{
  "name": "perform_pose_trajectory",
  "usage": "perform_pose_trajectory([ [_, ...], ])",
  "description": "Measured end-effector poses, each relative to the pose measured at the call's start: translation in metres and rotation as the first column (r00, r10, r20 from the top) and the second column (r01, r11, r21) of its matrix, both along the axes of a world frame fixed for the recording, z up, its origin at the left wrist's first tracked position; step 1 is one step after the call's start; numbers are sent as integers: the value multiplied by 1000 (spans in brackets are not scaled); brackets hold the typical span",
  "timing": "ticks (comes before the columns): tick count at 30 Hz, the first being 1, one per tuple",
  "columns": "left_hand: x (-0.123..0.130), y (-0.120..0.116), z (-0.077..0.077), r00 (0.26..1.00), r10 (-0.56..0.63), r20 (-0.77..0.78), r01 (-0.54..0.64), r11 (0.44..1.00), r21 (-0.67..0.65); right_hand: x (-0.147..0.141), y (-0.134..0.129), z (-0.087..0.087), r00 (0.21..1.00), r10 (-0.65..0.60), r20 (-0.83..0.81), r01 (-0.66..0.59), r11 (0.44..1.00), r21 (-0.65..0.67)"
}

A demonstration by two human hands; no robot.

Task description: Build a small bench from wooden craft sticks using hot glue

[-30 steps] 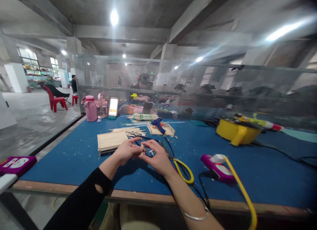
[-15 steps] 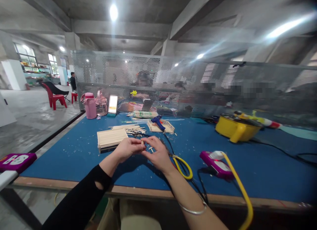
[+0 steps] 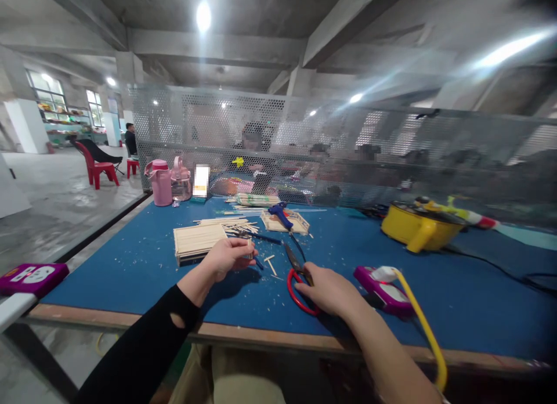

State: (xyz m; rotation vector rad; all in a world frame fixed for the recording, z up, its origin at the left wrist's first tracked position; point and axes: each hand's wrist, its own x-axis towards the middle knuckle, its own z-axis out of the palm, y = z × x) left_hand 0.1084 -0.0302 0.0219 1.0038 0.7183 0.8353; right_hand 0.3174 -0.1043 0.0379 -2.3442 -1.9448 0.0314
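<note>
Over the blue table, my left hand (image 3: 230, 258) pinches a small pale wooden piece (image 3: 249, 245) between thumb and fingertips. My right hand (image 3: 328, 288) is closed round the handles of a pair of red-handled scissors (image 3: 296, 276), whose dark blades point away toward the back. Short sticks (image 3: 271, 264) lie on the table between the hands. Behind my left hand is a box topped with pale sticks (image 3: 198, 241), with loose sticks (image 3: 230, 223) just past it. A blue glue gun (image 3: 281, 214) rests on a hexagonal wooden frame (image 3: 300, 223).
A pink flask (image 3: 161, 184), a clear pink bottle (image 3: 180, 180) and a phone (image 3: 201, 181) stand at the back left. On the right are a yellow pot (image 3: 420, 225) and a purple power strip (image 3: 385, 291) with a yellow cable. A perforated screen (image 3: 217, 119) runs behind.
My right hand has left my left hand, moved right and taken hold of the scissors. My left hand still holds the small piece in nearly the same place.
</note>
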Motion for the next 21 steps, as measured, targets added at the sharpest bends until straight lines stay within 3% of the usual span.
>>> perform_pose_trajectory([
  [5, 0, 1, -2, 999, -21, 44, 20, 1000, 12, 2, 1, -7, 1000, -8, -13, 8, 999, 31],
  [9, 2, 1, -3, 999, -14, 51, 12, 1000, 28, -4, -7, -1, 994, -92, -66, 98, 992, 80],
  [11, 3, 1, -3, 999, -10, 54, 8, 999, 40, -6, -13, 2, 990, -70, -121, 80, 993, 82],
  [15, 5, 0, -4, 998, -16, 59, 10, 995, 100, -10, -16, 5, 953, 146, -265, -110, 984, 143],
  [18, 4, -1, -4, 997, -59, 40, 52, 986, 158, -15, -10, 4, 876, 364, -317, -278, 917, 284],
  [21, 4, -3, -4, 995, -100, 26, 93, 976, 198, -20, -4, 6, 834, 479, -274, -352, 844, 405],
])
